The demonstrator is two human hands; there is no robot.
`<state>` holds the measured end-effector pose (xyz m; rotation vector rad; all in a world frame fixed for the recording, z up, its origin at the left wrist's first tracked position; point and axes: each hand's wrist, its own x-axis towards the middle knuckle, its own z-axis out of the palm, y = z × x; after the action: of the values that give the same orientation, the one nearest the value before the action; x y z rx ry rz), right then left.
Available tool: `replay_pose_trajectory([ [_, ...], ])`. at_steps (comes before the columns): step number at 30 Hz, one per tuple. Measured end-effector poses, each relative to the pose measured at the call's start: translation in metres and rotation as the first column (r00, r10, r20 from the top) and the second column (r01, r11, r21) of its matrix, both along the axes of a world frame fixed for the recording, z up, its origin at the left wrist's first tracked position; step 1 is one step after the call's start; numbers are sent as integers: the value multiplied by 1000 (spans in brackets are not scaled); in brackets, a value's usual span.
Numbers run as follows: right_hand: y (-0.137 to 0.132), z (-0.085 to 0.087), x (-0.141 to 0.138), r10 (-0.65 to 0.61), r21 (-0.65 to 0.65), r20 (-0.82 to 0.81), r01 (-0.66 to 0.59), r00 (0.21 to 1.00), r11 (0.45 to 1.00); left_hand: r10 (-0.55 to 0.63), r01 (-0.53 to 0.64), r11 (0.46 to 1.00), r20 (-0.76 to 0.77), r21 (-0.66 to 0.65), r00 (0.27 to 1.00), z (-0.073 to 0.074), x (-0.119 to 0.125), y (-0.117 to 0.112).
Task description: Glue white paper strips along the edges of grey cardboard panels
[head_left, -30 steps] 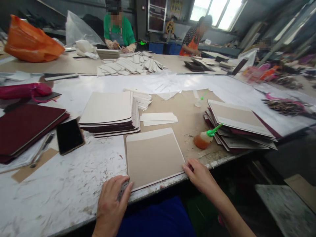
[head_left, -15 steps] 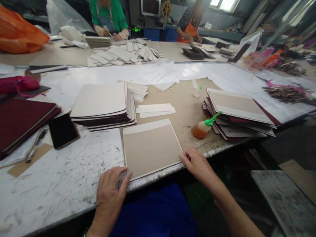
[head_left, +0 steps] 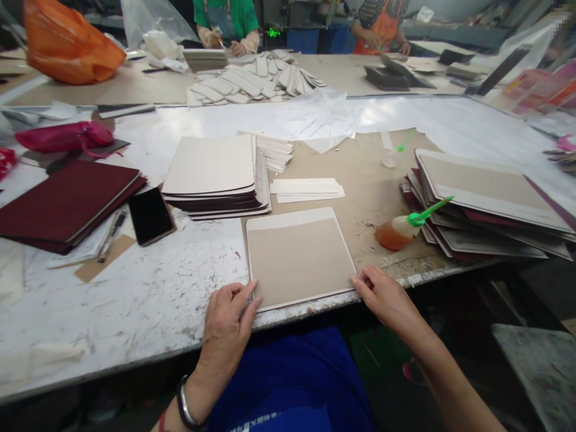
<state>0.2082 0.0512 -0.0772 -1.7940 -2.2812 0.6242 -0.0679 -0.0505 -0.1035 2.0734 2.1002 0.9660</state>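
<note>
A flat beige panel (head_left: 301, 258) with rounded corners, a paler top strip and a thin dark lower edge lies at the table's front edge. The fingers and thumb of my left hand (head_left: 230, 315) close on its lower left corner; a small grey patch shows between them, too hidden to make out. At the lower right corner my right hand (head_left: 384, 294) pinches the panel between thumb and curled fingers. A squat bottle (head_left: 396, 233) with amber liquid and a green nozzle stands beyond my right hand. Behind the panel lie a few white strips (head_left: 308, 189).
Stacked pale panels (head_left: 211, 165) stand back left, and an uneven stack (head_left: 486, 186) is at right. A phone (head_left: 150, 216), a pen (head_left: 111, 237) and maroon panels (head_left: 67, 204) lie left. Across the table, two people work behind a heap of pale pieces (head_left: 252, 78).
My view has tilted down and turned left, so things appear shifted right. Both hands stay at the panel's lower corners; my left index finger now lies nearer its left edge.
</note>
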Motion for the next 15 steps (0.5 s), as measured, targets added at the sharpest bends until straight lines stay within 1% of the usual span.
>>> replay_pose_trajectory([
  [5, 1, -5, 2, 10, 43, -22, -9, 1000, 999, -6, 5, 998, -9, -56, 1000, 2, -1, -1],
  [10, 2, -7, 2, 2, 67, -41, 1, 999, 998, -25, 25, 999, -9, -27, 1000, 1, -3, 0],
  [15, 2, -8, 2, 0, 42, -57, 2, 998, 999, -44, 44, 999, -11, 3, 999, -1, -5, 0],
])
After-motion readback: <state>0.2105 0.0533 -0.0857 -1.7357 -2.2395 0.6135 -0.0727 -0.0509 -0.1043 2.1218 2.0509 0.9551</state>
